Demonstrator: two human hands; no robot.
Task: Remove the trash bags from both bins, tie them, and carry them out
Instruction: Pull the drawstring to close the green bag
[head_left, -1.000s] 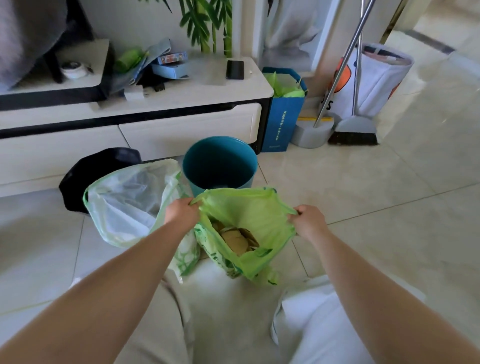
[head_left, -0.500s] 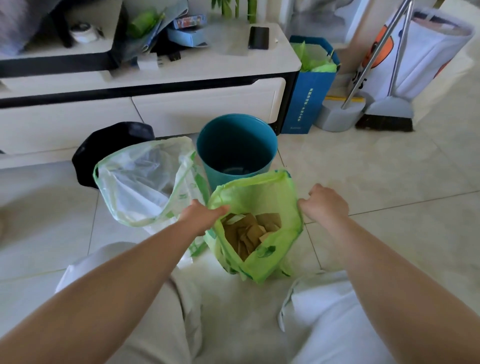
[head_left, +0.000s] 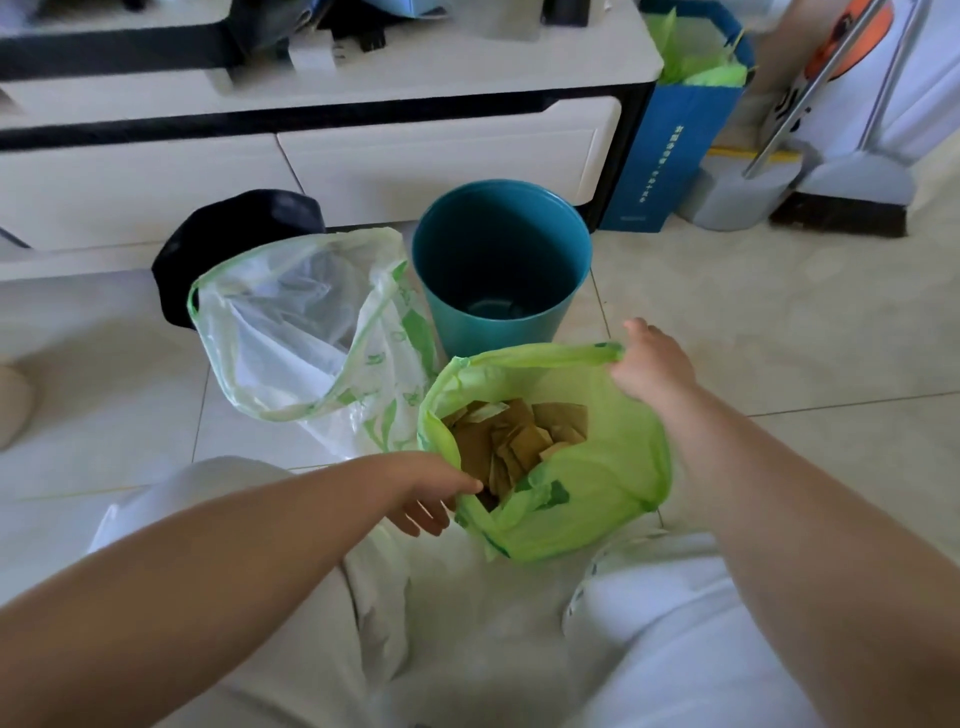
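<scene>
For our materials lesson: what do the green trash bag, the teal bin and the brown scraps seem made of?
The green trash bag: thin plastic film, crinkled, slightly translucent. The teal bin: rigid plastic or painted metal, smooth matte wall. The brown scraps: probably cardboard, flat, stiff-edged.

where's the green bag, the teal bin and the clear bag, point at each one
green bag (head_left: 613, 467): head view, on its right side wall, beside the brown scraps.
teal bin (head_left: 498, 249): head view, on its inner back wall.
clear bag (head_left: 291, 353): head view, on the crumpled plastic inside its open mouth.
</scene>
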